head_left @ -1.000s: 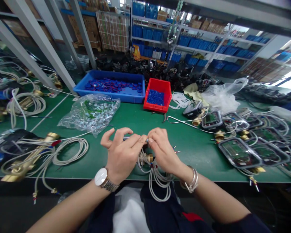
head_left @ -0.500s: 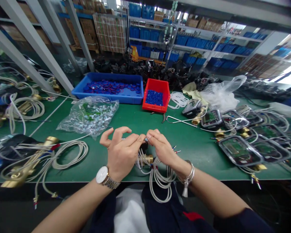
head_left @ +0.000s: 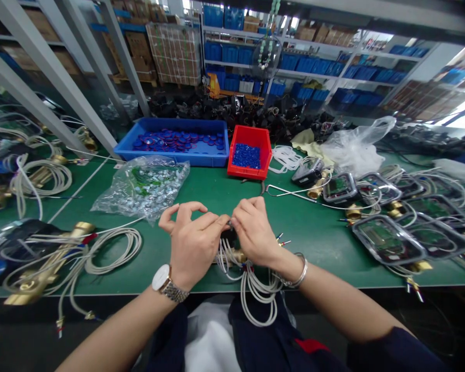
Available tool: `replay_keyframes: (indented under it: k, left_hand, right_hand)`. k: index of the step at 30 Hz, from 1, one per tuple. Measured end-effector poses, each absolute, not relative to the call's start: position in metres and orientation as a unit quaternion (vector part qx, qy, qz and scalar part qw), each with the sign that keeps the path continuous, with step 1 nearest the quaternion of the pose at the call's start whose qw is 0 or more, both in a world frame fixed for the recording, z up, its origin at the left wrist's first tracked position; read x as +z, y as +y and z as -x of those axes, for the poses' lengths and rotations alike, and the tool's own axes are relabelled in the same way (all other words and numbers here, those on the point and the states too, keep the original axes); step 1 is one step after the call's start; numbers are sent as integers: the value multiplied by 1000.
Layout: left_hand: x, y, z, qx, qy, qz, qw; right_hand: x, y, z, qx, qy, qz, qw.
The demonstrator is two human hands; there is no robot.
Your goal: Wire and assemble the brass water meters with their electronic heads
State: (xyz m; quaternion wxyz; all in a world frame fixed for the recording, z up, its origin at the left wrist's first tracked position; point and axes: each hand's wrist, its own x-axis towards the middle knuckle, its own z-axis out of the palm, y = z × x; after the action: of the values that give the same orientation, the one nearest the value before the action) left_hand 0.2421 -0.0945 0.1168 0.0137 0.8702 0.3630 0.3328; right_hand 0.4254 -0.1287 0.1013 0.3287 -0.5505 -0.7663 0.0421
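Observation:
My left hand (head_left: 197, 240) and my right hand (head_left: 256, 232) meet fingertip to fingertip above the bench's front edge. Thumb and forefinger of each are pinched on something small between them, too covered by the fingers to name. The other left fingers are curled loosely away. Right below the hands sits a brass fitting (head_left: 238, 256), mostly hidden, with a dark part above it. Coiled grey cable (head_left: 259, 302) hangs from it over the edge toward my lap. Thin wire ends with red and blue tips (head_left: 283, 243) poke out beside my right wrist.
A blue tray (head_left: 170, 159) of blue discs and a red bin (head_left: 248, 170) of small blue pieces stand behind. A clear bag (head_left: 143, 188) of small connectors lies left. Brass meters with cables (head_left: 77, 232) lie left; clear-cased units with circuit boards (head_left: 387, 240) crowd the right.
My right hand has turned a little, its fingers more curled and upright against the left fingertips. My left hand stays nearly in place. The view has shifted slightly.

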Motion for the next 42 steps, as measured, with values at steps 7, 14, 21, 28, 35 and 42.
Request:
replay_keyframes:
  k: [7, 14, 21, 28, 35, 42]
  left_hand:
    - [115, -92, -243, 316, 381, -867, 62]
    - [116, -84, -236, 302, 384, -870, 71]
    - [113, -93, -238, 309, 397, -863, 45]
    - [114, -96, -242, 308, 407, -859, 30]
    - [109, -95, -239, 316, 413, -854, 35]
    - [103, -97, -243, 328, 436, -837, 55]
  right_hand:
    - [103, -125, -427, -22, -801, 507, 319]
    - [99, -121, -428, -10, -809, 500, 309]
    - [98, -123, -422, 111, -771, 542, 316]
    - [101, -127, -420, -3, -790, 544, 283]
    - [99, -125, -428, -50, -818, 511, 258]
    - [93, -127, -412, 69, -759, 577, 293]
